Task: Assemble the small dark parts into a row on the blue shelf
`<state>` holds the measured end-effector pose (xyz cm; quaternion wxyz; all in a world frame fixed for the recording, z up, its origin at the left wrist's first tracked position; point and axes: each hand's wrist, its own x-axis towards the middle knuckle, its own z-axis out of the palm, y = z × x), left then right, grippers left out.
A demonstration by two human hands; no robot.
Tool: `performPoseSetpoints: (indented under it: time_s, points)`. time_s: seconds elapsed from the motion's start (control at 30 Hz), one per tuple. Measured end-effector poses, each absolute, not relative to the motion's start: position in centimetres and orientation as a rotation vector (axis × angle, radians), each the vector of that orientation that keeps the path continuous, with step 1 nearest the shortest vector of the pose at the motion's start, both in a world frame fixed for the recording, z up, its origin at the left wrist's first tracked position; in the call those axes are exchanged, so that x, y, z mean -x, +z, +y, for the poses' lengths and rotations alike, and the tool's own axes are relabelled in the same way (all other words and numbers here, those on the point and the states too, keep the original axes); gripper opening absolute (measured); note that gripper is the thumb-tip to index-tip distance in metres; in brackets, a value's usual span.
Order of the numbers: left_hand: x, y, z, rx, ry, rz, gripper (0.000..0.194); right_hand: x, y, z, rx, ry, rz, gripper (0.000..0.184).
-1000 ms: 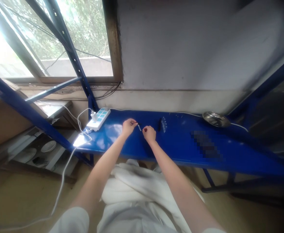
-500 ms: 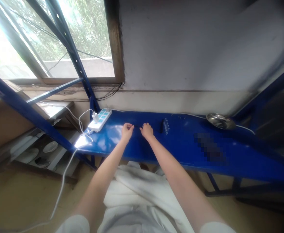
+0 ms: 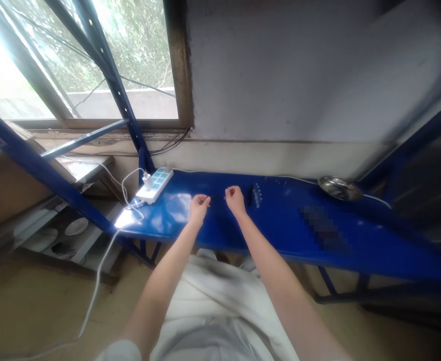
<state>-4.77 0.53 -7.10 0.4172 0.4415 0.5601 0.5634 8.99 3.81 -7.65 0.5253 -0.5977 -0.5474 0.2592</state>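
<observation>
Over the blue table (image 3: 280, 230), my left hand (image 3: 199, 208) is closed in a pinch. A small dark piece, too small to name, sticks out from its fingertips towards the right. My right hand (image 3: 235, 199) is a short way to the right, apart from the left, with its fingers pinched together. Whatever it may hold is tiny and cannot be made out. Just right of that hand stands a dark narrow block (image 3: 250, 195), with a row of small clear pieces (image 3: 257, 195) beside it.
A white power strip (image 3: 154, 184) with a plug and white cable lies at the table's left end. Farther right are a shiny metal dish (image 3: 339, 188) and a blurred-out dark patch (image 3: 323, 228). Several tiny bits lie near the wall. Blue frame posts (image 3: 120, 95) rise on the left.
My right hand has moved slightly right and up, away from the left, and its fingers have turned into a pinch. The left hand has barely shifted.
</observation>
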Motion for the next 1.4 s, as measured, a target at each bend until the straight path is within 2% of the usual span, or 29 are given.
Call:
performPoseSetpoints:
  time_s: [0.2,0.83,1.17,1.4]
  points:
    - [3.6,-6.4,-0.2,-1.045,1.436,1.332,0.017,-9.3,-6.0,0.9,1.107,0.919,-0.906,0.018]
    - [3.0,-6.0,-0.9,-1.027,1.436,1.016,0.03,-9.7,-5.0,-1.0,0.848,1.309,-0.78,0.022]
    - [1.9,-4.7,-0.7,-1.099,1.507,1.005,0.032,-8.8,-4.8,-1.5,0.768,1.475,-0.622,0.027]
    - [2.7,-4.7,0.4,-1.502,1.253,1.144,0.027,-8.7,-5.0,-1.5,0.746,1.59,-0.641,0.034]
